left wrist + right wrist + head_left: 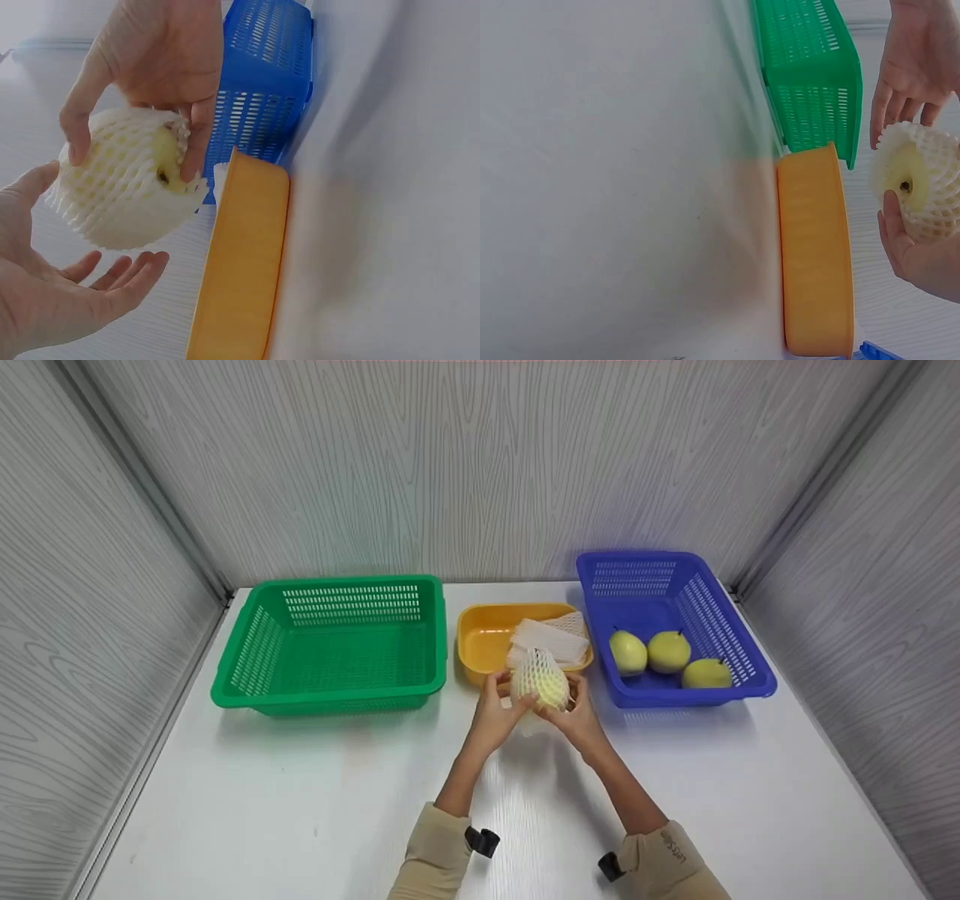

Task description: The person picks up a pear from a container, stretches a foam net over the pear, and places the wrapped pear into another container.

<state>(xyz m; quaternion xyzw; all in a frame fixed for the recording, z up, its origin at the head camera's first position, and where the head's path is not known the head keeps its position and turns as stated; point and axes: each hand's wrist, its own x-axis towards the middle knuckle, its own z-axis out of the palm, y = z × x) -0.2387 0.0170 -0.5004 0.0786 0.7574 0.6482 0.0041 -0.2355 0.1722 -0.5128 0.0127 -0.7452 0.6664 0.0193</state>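
Note:
A yellow-green pear [553,690] in a white foam net sleeve [535,664] is held up just in front of the orange bowl. My right hand [576,724] grips it, thumb on one side and fingers round the other. On the opposite side my left hand [493,721] is spread loosely, its thumb close to the net and its fingers [142,274] slightly bent below it. The pear's bare end with a dark spot [906,186] shows through the sleeve's opening in both wrist views.
The orange bowl [480,641] holds several flattened foam nets [551,639]. To its right, a blue basket [637,615] contains 3 bare pears [669,652]. A green basket [345,660] stands on the left. Patterned panels [420,472] enclose the white table [300,802].

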